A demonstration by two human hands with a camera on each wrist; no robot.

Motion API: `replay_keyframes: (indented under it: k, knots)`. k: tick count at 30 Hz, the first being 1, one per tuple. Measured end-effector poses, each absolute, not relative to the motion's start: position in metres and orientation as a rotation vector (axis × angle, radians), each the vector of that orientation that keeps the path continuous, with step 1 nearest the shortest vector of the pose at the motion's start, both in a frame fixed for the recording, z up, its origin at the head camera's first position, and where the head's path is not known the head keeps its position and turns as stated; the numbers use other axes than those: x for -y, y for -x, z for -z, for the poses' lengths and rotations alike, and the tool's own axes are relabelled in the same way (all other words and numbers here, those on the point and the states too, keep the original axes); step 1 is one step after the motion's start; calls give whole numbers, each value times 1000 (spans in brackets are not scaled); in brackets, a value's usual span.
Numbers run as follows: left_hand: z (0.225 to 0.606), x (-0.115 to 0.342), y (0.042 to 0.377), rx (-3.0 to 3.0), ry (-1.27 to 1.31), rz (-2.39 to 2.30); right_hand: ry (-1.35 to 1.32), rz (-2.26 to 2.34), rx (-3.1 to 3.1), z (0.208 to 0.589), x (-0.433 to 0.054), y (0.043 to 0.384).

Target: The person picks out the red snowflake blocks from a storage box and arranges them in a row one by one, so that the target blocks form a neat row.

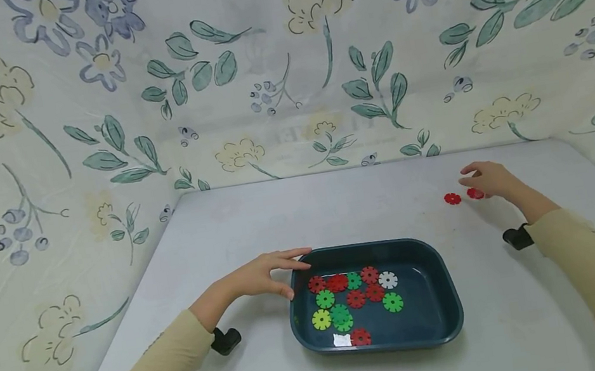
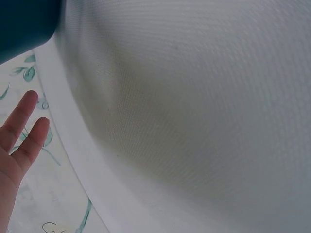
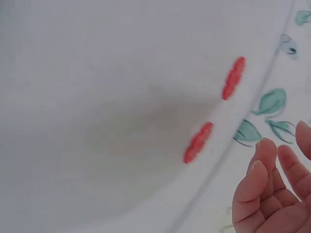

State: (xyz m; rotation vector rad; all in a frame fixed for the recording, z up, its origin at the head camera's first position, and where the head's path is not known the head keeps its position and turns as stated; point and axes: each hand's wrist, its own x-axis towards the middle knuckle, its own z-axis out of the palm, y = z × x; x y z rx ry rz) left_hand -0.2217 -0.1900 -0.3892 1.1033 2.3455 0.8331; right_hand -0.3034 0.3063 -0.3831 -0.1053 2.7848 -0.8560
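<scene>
A dark teal tray (image 1: 365,246) sits at the middle of the grey table (image 1: 369,200) and holds several red, green, yellow and white notched discs (image 1: 355,298). My left hand (image 1: 281,271) lies at the tray's left rim with its fingers straight; whether they touch the rim I cannot tell. In the left wrist view the left hand (image 2: 20,133) shows straight fingers and a tray corner (image 2: 24,24). My right hand (image 1: 482,176) hovers at the far right, relaxed, beside two red discs (image 1: 452,199) (image 1: 474,193). The right wrist view shows the empty right hand (image 3: 272,194) apart from both red discs (image 3: 233,77) (image 3: 198,141).
Floral cloth walls (image 1: 280,72) close in the table at the back and both sides. Bare table surface lies in front of the tray and between the tray and the right hand.
</scene>
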Motion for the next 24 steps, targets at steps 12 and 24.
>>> replay_keyframes:
  k: [12, 24]
  knots:
    - [389, 190, 221, -2342, -1103, -848, 271, 876, -2859, 338, -297, 278]
    - [390, 189, 222, -2343, -1111, -845, 545, 889, -2847, 304, -251, 249]
